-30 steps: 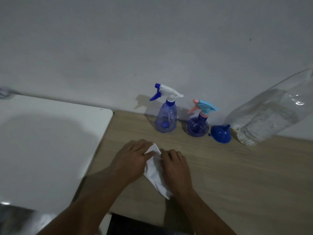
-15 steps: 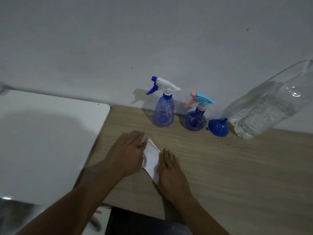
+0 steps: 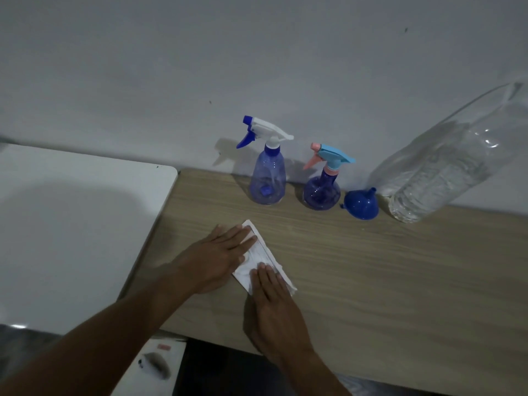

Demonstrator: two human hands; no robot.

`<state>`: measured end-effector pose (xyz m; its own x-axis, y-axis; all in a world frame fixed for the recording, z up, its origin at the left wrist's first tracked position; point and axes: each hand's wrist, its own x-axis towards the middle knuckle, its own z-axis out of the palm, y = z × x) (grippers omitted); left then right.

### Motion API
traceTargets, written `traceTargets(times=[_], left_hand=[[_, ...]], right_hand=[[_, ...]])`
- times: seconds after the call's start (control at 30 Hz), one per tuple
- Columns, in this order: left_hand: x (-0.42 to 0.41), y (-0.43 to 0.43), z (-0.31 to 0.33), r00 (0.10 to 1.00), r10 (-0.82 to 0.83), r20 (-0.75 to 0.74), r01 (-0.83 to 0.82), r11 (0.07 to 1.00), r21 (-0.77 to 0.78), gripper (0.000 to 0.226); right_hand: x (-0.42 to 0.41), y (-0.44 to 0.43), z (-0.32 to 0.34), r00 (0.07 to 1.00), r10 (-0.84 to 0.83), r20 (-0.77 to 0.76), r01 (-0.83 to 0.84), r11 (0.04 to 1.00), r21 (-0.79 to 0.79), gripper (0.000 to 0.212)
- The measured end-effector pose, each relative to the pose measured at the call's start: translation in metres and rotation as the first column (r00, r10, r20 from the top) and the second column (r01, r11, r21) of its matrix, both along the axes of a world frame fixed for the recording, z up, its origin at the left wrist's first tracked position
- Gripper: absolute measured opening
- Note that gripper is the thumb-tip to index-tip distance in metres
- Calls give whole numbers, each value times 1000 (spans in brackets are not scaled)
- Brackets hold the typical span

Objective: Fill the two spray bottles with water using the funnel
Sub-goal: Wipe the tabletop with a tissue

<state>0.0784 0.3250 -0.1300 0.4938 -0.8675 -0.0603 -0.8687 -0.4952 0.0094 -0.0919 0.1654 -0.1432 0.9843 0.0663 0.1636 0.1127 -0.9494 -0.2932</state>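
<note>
Two spray bottles stand at the back of the wooden table (image 3: 371, 275) against the wall: a taller blue one with a white and blue trigger (image 3: 268, 178) and a round purple one with a light blue and pink trigger (image 3: 322, 190). A blue funnel (image 3: 361, 203) lies mouth down to their right. Beside it a large clear water bottle (image 3: 445, 164) holds water. My left hand (image 3: 214, 258) and my right hand (image 3: 274, 307) lie flat, fingers extended, pressing a folded white tissue (image 3: 258, 260) onto the table, well in front of the bottles.
A white surface (image 3: 71, 224) adjoins the table on the left. A grey wall (image 3: 257, 67) rises right behind the bottles. Below the table's front edge lies a white box with a picture on it (image 3: 154, 364).
Both hands went from curled over the tissue to lying flat on it. The right hand slid back toward me. The view shifted a little, so the bottles sit higher in frame.
</note>
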Motion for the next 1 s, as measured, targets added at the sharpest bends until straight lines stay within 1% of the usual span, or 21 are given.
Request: traceTargets(times=[0.1,0.17,0.27,0.4,0.57,0.77,0.87,0.9,0.93,1.0], left_hand=[[-1,-7,5,998,63,-23,-62,998,20,59],[-2,-15,7,995,95,-33,-94,994,47,63],[-2,-26,6,987,157,-28,-155,986,67,72],[-8,-41,8,983,183,-15,-181,979,99,67],[-24,-64,7,980,197,7,-197,976,90,62],[-57,-118,6,961,275,-31,-271,959,83,71],[-61,-123,6,950,308,-41,-304,949,85,70],[-61,-123,6,951,307,-45,-303,949,83,69],[-62,-124,5,950,308,-49,-304,949,81,67],[-64,-128,9,944,326,-54,-322,943,81,66]], right_hand=[[2,-13,5,995,104,4,-104,994,-43,54],[5,-23,8,994,110,6,-109,994,-31,52],[8,-39,11,993,117,-8,-118,992,-42,58],[10,-66,14,982,187,-9,-187,979,-77,58],[10,-116,21,972,216,-93,-222,973,-56,61],[9,-165,26,989,126,-84,-130,990,-50,49],[8,-157,36,1000,7,-30,-6,1000,5,38],[7,-149,37,999,-40,-26,41,998,44,39],[5,-140,35,994,-85,-65,90,993,79,48],[1,-131,31,977,-136,-162,154,983,104,74]])
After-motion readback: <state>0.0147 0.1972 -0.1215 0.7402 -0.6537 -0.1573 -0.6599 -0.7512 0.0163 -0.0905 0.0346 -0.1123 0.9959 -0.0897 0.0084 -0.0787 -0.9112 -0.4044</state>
